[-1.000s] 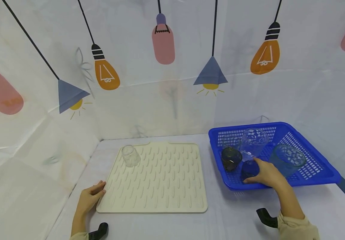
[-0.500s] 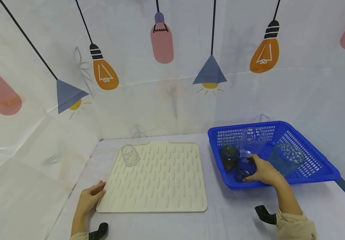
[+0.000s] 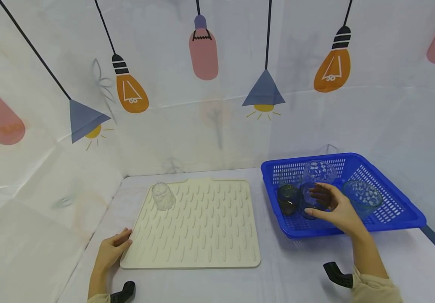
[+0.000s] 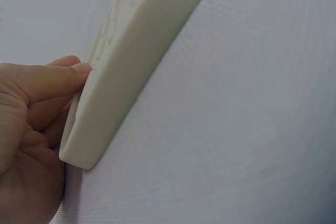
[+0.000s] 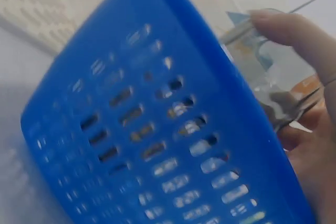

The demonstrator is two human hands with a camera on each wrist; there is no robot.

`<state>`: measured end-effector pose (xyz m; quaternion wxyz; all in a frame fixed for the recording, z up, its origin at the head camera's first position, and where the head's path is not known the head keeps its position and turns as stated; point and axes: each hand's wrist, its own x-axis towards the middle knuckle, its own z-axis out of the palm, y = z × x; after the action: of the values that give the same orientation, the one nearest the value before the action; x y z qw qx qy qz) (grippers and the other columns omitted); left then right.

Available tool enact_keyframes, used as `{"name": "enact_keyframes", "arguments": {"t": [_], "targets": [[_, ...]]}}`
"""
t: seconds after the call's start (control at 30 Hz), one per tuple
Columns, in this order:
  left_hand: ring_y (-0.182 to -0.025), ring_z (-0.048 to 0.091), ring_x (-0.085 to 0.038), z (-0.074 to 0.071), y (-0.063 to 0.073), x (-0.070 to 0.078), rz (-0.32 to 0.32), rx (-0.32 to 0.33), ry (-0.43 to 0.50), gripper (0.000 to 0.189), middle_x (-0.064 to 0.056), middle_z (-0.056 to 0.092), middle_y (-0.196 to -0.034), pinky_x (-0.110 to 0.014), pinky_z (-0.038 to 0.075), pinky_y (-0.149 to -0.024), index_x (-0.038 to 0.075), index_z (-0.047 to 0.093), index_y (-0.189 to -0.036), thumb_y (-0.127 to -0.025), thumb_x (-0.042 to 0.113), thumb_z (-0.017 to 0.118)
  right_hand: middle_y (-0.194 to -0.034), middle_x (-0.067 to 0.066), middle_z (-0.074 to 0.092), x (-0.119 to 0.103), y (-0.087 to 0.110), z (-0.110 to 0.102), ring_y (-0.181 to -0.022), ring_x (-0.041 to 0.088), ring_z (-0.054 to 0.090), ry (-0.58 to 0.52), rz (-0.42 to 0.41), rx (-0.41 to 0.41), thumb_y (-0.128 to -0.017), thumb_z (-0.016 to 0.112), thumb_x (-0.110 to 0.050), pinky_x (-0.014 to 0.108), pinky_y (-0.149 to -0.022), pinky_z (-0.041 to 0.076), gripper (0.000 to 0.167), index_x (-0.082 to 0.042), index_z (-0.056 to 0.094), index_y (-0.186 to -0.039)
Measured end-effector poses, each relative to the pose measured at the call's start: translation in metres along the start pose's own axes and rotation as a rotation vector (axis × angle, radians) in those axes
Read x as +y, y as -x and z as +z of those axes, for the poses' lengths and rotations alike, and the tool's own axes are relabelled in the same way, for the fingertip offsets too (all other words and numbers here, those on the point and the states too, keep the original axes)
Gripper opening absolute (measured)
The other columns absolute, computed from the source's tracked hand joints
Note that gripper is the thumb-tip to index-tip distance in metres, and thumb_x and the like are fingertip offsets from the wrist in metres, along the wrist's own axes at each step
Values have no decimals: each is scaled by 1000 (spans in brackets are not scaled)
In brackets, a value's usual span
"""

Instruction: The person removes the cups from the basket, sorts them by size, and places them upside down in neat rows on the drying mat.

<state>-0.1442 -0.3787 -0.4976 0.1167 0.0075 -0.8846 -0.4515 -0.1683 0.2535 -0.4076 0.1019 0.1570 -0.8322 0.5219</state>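
Observation:
In the head view my right hand [image 3: 340, 212] grips a clear drinking glass [image 3: 307, 201] between thumb and fingers, over the near left part of the blue basket [image 3: 399, 216]. The fingers show through the glass. In the right wrist view, the basket wall hides part of the glass [image 5: 249, 59] and hand. A dark glass [image 3: 287, 200] stands just left of the held one. My left hand [image 3: 110, 251] rests at the left edge of the cream ridged mat [image 3: 206, 227], with thumb and fingertips touching its rim in the left wrist view.
A clear glass [image 3: 163, 196] sits at the mat's far left corner. Also in the basket are a large clear glass [image 3: 319, 171] at the back and a wide bluish glass [image 3: 363, 198] on the right. A printed white curtain [image 3: 217, 126] hangs behind the table.
My right hand has lifted and tilted the glass, which was low in the basket, and has raised it slightly. My left hand stays at the mat's edge.

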Motion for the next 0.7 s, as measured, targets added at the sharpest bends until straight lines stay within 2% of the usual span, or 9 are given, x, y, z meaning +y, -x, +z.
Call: {"name": "enact_keyframes", "arguments": {"t": [0.17,0.3,0.5,0.7], "targets": [[-95,41,27,2,-1,-1,19,-2,3,38,-30,54,-117,7,24,-89,-16,58,-113,-83,4,70,-121,-2,54,-2,1,4,-104,-1,57,-207,-26,104,-78,69,10,12,-78,52,71,-1,32,-138],[-96,40,27,1,-2,-1,18,-7,2,38,-30,54,-118,7,23,-89,-16,58,-114,-83,4,70,-122,-4,54,-3,1,5,-105,1,59,-304,-23,136,-81,65,12,12,-77,52,70,-6,31,-139],[-96,41,25,0,-3,0,23,-6,14,38,-31,53,-118,7,24,-89,-16,58,-114,-83,3,69,-120,-6,54,-5,0,5,-104,1,58,-272,-25,142,-85,62,9,12,-79,51,69,-12,28,-141],[-96,41,25,0,-1,-3,27,-2,-1,38,-32,54,-117,7,24,-89,-16,59,-113,-82,2,70,-119,-6,54,-6,-1,7,-102,-2,58,-220,-16,148,-85,62,7,11,-77,51,69,-11,28,-143]]}}
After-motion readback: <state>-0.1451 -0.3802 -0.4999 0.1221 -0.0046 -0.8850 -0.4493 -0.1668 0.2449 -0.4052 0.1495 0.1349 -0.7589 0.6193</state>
